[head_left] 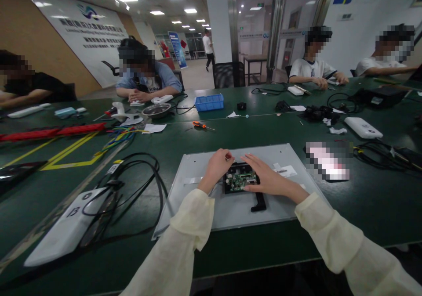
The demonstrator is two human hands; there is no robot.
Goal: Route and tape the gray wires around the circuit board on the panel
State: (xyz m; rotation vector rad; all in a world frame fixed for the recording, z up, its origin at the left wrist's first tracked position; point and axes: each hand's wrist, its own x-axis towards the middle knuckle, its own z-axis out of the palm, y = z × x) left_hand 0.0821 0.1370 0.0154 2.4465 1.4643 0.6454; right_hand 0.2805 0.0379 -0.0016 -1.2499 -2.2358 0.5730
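Note:
A flat light-grey panel [231, 214] lies on the table before me. On its middle sits a black plastic housing [230, 192] with a green circuit board [234, 181] exposed inside. My left hand [218, 167] is closed in a pinch at the housing's upper left corner; what the fingertips hold is too small to make out. Around the right side of the housing my right hand [266, 177] is spread, its thumb low over the board and its fingers near the top edge. A black bracket-like piece [259, 203] extends below the housing.
On the left lie a white power bank [67, 225] and looped black cables [158, 173]. Beyond the panel are an orange screwdriver [201, 125], a blue basket [209, 102] and a metal bowl [156, 110]. A phone [327, 162] lies right of the panel. Several people sit around the table.

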